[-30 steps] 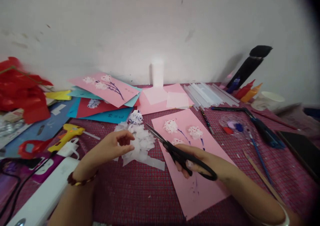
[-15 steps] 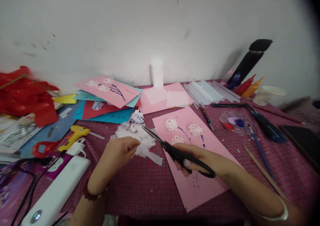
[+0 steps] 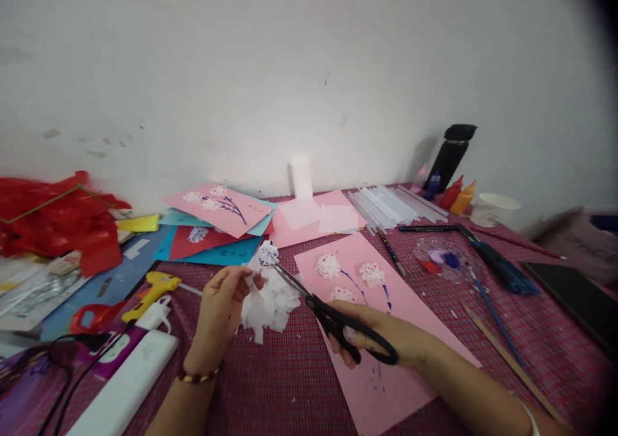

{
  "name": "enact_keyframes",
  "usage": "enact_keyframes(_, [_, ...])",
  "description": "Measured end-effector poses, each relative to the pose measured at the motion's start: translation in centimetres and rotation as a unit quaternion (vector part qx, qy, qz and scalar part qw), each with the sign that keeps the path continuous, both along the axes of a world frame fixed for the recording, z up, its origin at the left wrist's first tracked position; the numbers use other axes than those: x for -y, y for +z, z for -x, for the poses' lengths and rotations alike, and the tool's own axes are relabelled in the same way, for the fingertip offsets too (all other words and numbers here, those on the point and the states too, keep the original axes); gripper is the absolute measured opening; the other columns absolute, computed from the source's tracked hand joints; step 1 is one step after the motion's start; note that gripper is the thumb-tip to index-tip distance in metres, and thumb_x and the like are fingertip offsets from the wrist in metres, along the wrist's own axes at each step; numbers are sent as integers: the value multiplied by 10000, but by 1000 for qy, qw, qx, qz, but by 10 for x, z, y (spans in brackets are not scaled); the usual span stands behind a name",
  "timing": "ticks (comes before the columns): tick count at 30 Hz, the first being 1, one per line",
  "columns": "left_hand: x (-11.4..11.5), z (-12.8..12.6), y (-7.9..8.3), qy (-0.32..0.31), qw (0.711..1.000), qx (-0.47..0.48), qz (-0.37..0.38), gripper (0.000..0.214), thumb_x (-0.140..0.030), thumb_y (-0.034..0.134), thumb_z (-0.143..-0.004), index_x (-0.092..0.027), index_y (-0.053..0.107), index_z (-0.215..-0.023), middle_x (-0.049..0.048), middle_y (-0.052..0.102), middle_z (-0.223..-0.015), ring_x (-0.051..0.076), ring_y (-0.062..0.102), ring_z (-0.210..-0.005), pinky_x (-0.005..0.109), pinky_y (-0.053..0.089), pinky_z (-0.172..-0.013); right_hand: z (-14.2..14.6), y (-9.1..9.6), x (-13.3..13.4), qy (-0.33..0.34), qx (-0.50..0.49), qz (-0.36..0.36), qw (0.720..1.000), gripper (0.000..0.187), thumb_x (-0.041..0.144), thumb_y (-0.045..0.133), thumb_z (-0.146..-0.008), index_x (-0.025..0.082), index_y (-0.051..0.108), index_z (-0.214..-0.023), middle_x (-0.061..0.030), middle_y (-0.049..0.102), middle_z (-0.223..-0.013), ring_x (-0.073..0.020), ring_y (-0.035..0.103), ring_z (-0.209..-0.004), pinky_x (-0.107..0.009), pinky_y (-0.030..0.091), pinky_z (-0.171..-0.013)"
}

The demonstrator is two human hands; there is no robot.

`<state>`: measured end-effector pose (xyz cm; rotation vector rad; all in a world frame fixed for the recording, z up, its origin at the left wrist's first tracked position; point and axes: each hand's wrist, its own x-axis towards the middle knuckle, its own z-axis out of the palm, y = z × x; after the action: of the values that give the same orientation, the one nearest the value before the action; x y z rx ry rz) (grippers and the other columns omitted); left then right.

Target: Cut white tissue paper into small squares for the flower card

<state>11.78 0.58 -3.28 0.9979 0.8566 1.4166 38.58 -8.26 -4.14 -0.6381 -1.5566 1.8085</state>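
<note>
The left hand (image 3: 217, 310) pinches a white paper strip (image 3: 252, 299) over a loose heap of scraps (image 3: 276, 306); the right hand (image 3: 381, 326) curls round black scissors (image 3: 324, 312). Beneath them, the pink card (image 3: 405, 388) already carries three red-flecked white puffs (image 3: 373, 274); its purple stems look unfinished to me.

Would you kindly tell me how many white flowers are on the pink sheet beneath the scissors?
3: one flower upper left, another flower to its right, and a third flower just below the first, by the scissors. The right hand may hide more.
</note>
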Motion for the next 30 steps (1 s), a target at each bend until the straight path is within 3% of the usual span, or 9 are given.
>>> enact_keyframes(4, [2,-5,7,-23,999,-12,21,371,-142,801,-634,-213,681,-978,-10,691,-779,75,569,-544,184,457,-519,8,-3,4,6,-15,27,1000,497,612,560,-866,132,514,-989,-45,561,-809,-110,565,-632,-223,422,-548])
enact_keyframes(10, [11,-9,13,-74,994,-64,44,555,-163,793,-679,-251,604,-1194,36,637,-1052,46,523,-545,178,419,-468,9,-7,3,9,3,68,998,573,663,597,-807,133,498,-1003,-31,566,-796,-93,549,-596,-213,413,-532])
enact_keyframes(15, [13,-3,5,-160,979,-111,68,556,-181,772,-718,-292,589,-1231,72,579,-1208,58,542,-592,198,446,-490,6,-11,1,24,29,79,996,581,633,640,-792,136,509,-1063,-2,545,-759,-96,539,-609,-211,409,-543])
enact_keyframes(20, [11,1,0,-239,959,-130,76,533,-206,741,-758,-327,572,-1249,40,612,-1091,67,555,-588,205,467,-501,5,-13,-1,14,38,101,994,635,638,694,-734,139,535,-1093,20,517,-754,-67,508,-558,-181,396,-502])
enact_keyframes(30, [8,3,-6,-256,951,-153,85,525,-187,715,-776,-323,557,-1257,43,613,-1120,65,559,-590,199,459,-493,8,-5,-2,-2,42,136,990,521,521,740,-741,148,589,-1072,47,488,-737,-23,457,-485,-148,388,-452])
